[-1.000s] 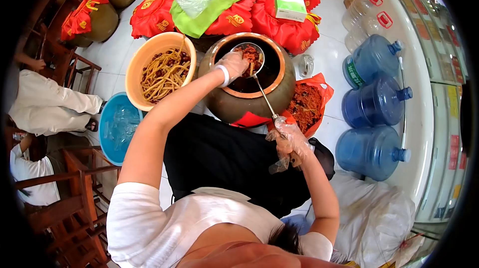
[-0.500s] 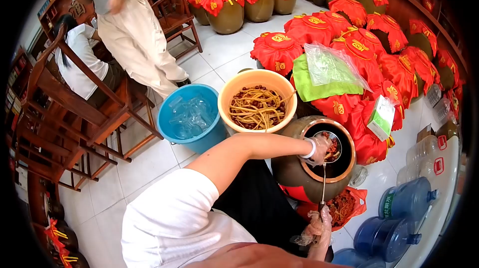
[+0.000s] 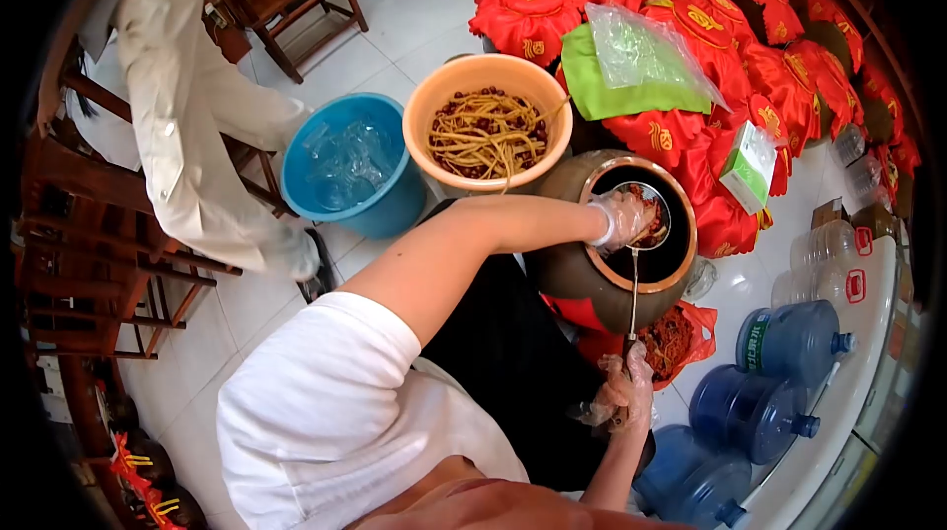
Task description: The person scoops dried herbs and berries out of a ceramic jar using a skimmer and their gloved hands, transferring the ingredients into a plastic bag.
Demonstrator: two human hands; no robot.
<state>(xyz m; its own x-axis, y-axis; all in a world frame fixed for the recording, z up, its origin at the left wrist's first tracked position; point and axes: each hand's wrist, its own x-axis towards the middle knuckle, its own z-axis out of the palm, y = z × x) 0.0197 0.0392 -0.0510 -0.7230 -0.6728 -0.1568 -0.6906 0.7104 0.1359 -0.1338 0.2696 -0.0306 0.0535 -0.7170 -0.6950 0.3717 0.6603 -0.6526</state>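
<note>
My left hand (image 3: pixel 621 218), in a clear plastic glove, reaches over the mouth of a brown jar (image 3: pixel 562 279). Its fingers are curled at small red dried pieces (image 3: pixel 651 219) in the round bowl of a metal skimmer (image 3: pixel 663 197); the fingertips are partly hidden. My right hand (image 3: pixel 629 387), also gloved, is closed around the skimmer's dark handle below the jar. Beside that hand, a red plastic bag (image 3: pixel 702 333) holds reddish shredded pieces (image 3: pixel 671 353). The jar's inside looks dark.
An orange tub (image 3: pixel 426 160) holds long yellowish roots and dark red fruits. A blue bucket (image 3: pixel 296 185) contains clear plastic. Red-covered jars (image 3: pixel 528 22) crowd the back right. Water bottles (image 3: pixel 799 338) line the right. A person in pale trousers (image 3: pixel 187 136) stands at left near wooden chairs (image 3: pixel 89 283).
The view has shifted, so most things sit higher and more to the left. The person in pale trousers has stepped closer to the blue bucket. Both my hands stay at the skimmer.
</note>
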